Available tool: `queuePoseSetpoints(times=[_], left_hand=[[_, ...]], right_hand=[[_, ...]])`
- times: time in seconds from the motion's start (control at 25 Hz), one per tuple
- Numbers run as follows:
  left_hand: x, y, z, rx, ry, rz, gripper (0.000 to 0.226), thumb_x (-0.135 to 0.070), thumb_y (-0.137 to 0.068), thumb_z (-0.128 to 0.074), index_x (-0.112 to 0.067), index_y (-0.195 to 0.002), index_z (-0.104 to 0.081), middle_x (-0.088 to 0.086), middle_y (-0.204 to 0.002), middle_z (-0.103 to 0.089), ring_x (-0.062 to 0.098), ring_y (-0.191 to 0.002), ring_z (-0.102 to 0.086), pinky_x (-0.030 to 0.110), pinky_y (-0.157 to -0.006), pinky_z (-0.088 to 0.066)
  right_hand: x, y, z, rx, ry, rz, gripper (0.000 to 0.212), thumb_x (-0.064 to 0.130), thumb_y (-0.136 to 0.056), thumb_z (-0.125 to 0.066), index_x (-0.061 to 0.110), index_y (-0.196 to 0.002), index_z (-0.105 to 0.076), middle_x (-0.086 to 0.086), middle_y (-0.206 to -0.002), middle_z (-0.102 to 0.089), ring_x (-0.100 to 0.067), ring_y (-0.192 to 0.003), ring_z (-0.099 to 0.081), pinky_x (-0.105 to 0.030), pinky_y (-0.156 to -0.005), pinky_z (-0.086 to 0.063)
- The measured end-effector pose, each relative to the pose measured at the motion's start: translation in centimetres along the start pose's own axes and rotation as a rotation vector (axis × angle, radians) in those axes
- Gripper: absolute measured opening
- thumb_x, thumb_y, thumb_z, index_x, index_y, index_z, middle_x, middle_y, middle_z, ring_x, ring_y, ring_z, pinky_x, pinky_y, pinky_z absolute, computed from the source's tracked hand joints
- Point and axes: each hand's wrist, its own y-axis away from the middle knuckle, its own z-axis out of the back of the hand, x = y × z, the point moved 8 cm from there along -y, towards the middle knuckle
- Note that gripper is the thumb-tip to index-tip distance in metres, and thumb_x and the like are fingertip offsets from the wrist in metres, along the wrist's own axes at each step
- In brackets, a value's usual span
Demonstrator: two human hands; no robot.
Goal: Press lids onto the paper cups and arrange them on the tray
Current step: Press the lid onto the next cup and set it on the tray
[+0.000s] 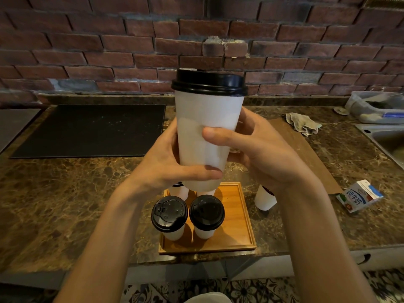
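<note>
Nothing worn here, just bare skin: left hand [166,162] and right hand [260,154] are both bare, thumbnails [210,134] cut short, and both forearms [105,226] are uncovered right down to the bottom edge of the shot.

Held cup [207,127] blocks the far side of the tray [237,217]: a corner cup [180,191] at the tray's far left shows only a sliver, and so does a second cup [206,192] just beside it. Right of the tray, an outside cup [264,201] loses most of its lid behind the wrist of the right hand [258,149]. Further right, the sink [387,138] runs off frame. The fingers of the left hand [166,165] vanish behind the held cup.
</note>
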Motion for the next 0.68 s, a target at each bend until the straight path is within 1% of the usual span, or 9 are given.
queuePoseSetpoints(times=[0.12, 0.2, 0.28, 0.4, 0.52, 0.6, 0.68], left_hand=[[0.1, 0.1, -0.3, 0.047, 0.069, 0.020, 0.082, -0.029, -0.055, -0.086, -0.033, -0.125, -0.044, -0.020, -0.115, -0.060, 0.009, -0.111, -0.059, 0.019, -0.079, -0.053], [0.3, 0.1, -0.3, 0.065, 0.082, 0.036, 0.084, -0.032, -0.055, -0.088, -0.030, -0.126, -0.044, -0.017, -0.116, -0.061, 0.012, -0.113, -0.059, 0.020, -0.081, -0.053], [0.5, 0.2, -0.2, 0.062, 0.074, 0.050, 0.083, -0.025, -0.055, -0.087, -0.031, -0.126, -0.045, -0.017, -0.115, -0.062, 0.012, -0.112, -0.060, 0.020, -0.080, -0.053], [0.5, 0.2, 0.0, 0.031, 0.050, 0.045, 0.080, -0.026, -0.054, -0.085, -0.035, -0.123, -0.047, -0.017, -0.114, -0.063, 0.011, -0.111, -0.061, 0.020, -0.079, -0.054], [0.2, 0.0, 0.2, -0.016, 0.026, 0.027, 0.076, -0.025, -0.057, -0.082, -0.035, -0.124, -0.046, -0.017, -0.114, -0.062, 0.010, -0.110, -0.061, 0.020, -0.078, -0.054], [0.2, -0.1, 0.5, -0.063, 0.003, 0.023, 0.082, -0.028, -0.056, -0.082, -0.033, -0.128, -0.045, -0.014, -0.116, -0.062, 0.011, -0.111, -0.060, 0.022, -0.079, -0.054], [0.1, -0.2, 0.7, -0.107, -0.031, 0.018, 0.090, -0.032, -0.054, -0.084, -0.028, -0.133, -0.042, -0.010, -0.120, -0.060, 0.013, -0.113, -0.059, 0.027, -0.082, -0.055]], right_hand=[[-0.3, 0.0, 0.2, 0.058, -0.034, -0.029, 0.043, 0.022, -0.073, -0.073, 0.028, -0.114, -0.061, 0.007, -0.109, -0.071, -0.013, -0.105, -0.068, -0.024, -0.077, -0.056], [-0.5, 0.0, 0.2, 0.074, -0.033, -0.035, 0.043, 0.021, -0.073, -0.073, 0.027, -0.115, -0.061, 0.006, -0.110, -0.071, -0.014, -0.106, -0.068, -0.024, -0.077, -0.055], [-0.5, 0.0, 0.2, 0.078, -0.011, -0.029, 0.044, 0.022, -0.073, -0.073, 0.028, -0.115, -0.061, 0.006, -0.111, -0.071, -0.014, -0.107, -0.067, -0.024, -0.078, -0.055], [-0.1, 0.0, 0.3, 0.064, 0.027, -0.008, 0.045, 0.023, -0.072, -0.075, 0.031, -0.114, -0.060, 0.009, -0.110, -0.071, -0.011, -0.107, -0.067, -0.025, -0.080, -0.057], [0.4, -0.1, 0.3, 0.017, 0.088, 0.024, 0.049, 0.026, -0.072, -0.076, 0.032, -0.117, -0.059, 0.010, -0.112, -0.070, -0.010, -0.109, -0.065, -0.030, -0.085, -0.058], [0.6, -0.2, 0.3, -0.027, 0.132, 0.034, 0.055, 0.029, -0.069, -0.077, 0.030, -0.121, -0.057, 0.009, -0.114, -0.068, -0.010, -0.109, -0.064, -0.033, -0.087, -0.058], [0.8, -0.2, 0.3, -0.068, 0.173, 0.038, 0.066, 0.035, -0.066, -0.082, 0.027, -0.126, -0.055, 0.007, -0.116, -0.067, -0.010, -0.109, -0.064, -0.034, -0.088, -0.057]])
